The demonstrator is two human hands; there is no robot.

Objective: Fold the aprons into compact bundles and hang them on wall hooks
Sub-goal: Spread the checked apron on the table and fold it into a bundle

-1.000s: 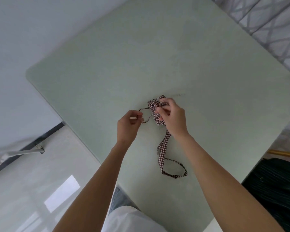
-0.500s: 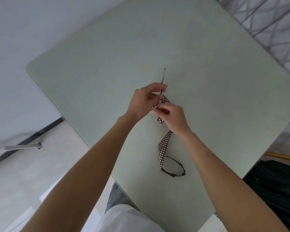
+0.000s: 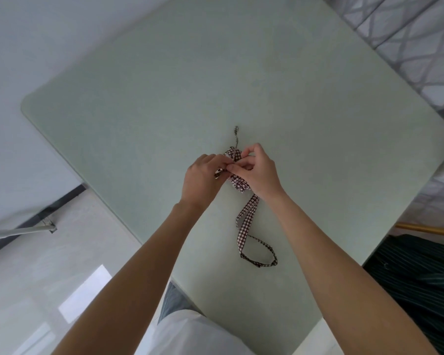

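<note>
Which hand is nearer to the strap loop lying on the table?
Right. The right hand sits just above the strap loop, at the bundle; the left hand is farther left.

Person, seen from above. Both forearms bare to the elbow, no sleeves, watch or rings visible on left hand (image 3: 203, 179) or right hand (image 3: 258, 172). White top (image 3: 190, 334) at bottom; grey-blue trousers (image 3: 173, 301) beneath.
</note>
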